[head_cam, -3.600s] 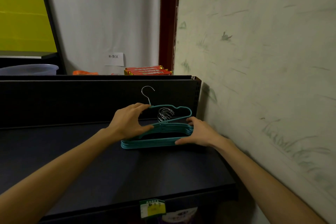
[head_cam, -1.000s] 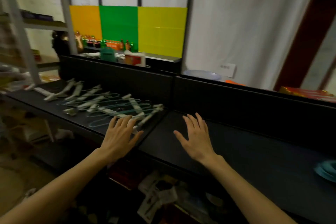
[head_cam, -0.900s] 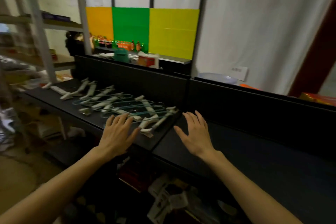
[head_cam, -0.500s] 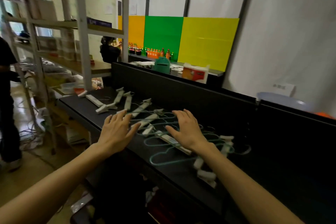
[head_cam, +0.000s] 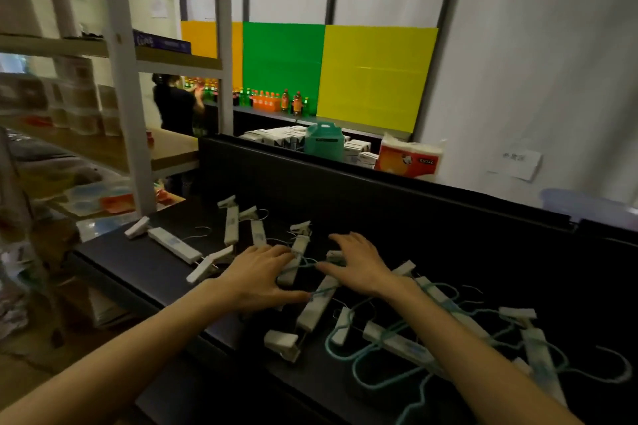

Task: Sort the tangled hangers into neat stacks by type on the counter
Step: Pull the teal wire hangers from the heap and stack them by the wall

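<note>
Hangers (head_cam: 390, 338) lie tangled across the dark desk (head_cam: 145, 272): white clip bars threaded through thin teal wire ones, from the far left corner to the near right. They look light and stiff, and the wire hooks will likely snag, so lifting one clip bar by its middle seems safest. The left hand (head_cam: 255, 278) rests flat on the pile, fingers straight, grasping nothing; the right hand (head_cam: 357, 267) hovers or touches likewise, released. Behind the desk's black back panel (head_cam: 345, 197) stand boxes, a teal jug (head_cam: 322, 138) and coloured wall sheets (head_cam: 310, 72); metal shelving (head_cam: 117, 79) rises at left.
</note>
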Motion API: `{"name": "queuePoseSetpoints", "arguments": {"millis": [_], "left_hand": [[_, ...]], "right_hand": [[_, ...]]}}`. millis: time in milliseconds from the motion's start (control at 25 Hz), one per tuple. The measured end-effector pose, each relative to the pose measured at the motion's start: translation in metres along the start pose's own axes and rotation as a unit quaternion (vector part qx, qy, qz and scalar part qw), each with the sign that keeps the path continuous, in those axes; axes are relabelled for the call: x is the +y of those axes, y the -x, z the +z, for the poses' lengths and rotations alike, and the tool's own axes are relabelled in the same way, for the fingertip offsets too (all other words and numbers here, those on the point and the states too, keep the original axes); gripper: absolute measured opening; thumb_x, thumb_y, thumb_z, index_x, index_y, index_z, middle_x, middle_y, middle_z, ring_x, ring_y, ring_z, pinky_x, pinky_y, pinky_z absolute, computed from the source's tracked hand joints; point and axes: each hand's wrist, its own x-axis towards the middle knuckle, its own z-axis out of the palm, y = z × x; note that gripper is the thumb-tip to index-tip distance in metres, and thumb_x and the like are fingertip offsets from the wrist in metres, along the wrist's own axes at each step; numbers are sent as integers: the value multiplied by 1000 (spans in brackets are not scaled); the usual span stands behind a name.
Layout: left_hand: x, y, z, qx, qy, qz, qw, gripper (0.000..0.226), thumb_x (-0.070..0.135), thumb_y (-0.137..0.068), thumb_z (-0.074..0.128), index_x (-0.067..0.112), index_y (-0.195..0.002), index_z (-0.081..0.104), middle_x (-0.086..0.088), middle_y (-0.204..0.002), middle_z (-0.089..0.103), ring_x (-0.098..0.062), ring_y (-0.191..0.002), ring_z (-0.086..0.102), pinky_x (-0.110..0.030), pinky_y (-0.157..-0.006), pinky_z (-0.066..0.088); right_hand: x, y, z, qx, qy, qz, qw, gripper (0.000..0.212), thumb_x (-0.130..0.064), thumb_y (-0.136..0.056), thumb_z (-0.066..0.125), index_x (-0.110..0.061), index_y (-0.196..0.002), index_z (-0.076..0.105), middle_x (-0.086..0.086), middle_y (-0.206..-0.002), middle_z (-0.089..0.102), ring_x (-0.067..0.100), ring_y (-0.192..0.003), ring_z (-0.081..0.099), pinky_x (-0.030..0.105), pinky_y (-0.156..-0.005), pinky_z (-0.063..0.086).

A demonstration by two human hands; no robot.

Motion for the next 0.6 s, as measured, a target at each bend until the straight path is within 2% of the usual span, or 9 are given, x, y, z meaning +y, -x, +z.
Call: {"name": "queuePoseSetpoints", "arguments": {"millis": [80, 160, 200, 320, 440, 600], "left_hand": [[-4, -13, 8, -12, -3, 27, 1000, 102, 96, -69, 36, 23, -139, 51, 2, -138, 53, -16, -117, 54, -35, -100, 45], [-11, -23, 10, -10, 15, 33, 999, 82, 90, -71, 49, 26, -120, 58, 7, -112, 57, -10, -91, 57, -32, -80, 52], [-14, -27, 8, -8, 18, 37, 999, 75, 88, -69, 54, 27, -113, 59, 8, -105, 56, -9, -85, 56, -31, -74, 53], [-24, -39, 1, -6, 1, 46, 999, 73, 88, -62, 58, 26, -101, 58, 9, -94, 55, -10, -79, 55, -28, -66, 48], [-25, -40, 4, 20, 5, 52, 998, 72, 90, -61, 54, 24, -92, 53, 7, -85, 52, -11, -72, 53, -30, -61, 46], [-17, -40, 4, 85, 36, 63, 994, 69, 90, -67, 50, 22, -81, 50, 7, -74, 52, -12, -63, 50, -33, -62, 37]], "right_hand": [[6, 3, -3, 44, -42, 43, 997, 72, -63, -94, 50, -23, -152, 37, 5, -156, 39, 28, -147, 27, 47, -119, 27], [4, 12, -3, 75, -59, 81, 992, 70, -62, -94, 51, -21, -150, 41, 5, -152, 44, 26, -143, 34, 45, -115, 33], [1, 18, -2, 87, -61, 94, 990, 70, -63, -93, 52, -21, -149, 43, 4, -151, 46, 25, -141, 37, 44, -114, 35], [-8, 37, -2, 126, -53, 120, 983, 68, -59, -94, 55, -20, -148, 43, 4, -149, 47, 24, -140, 39, 42, -114, 36], [-10, 59, -2, 166, -46, 150, 974, 61, -52, -95, 57, -22, -147, 45, 2, -146, 50, 23, -137, 42, 43, -113, 38], [-9, 87, 3, 168, -33, 185, 968, 63, -51, -95, 59, -19, -148, 44, 4, -145, 51, 23, -136, 44, 39, -110, 40]]}}
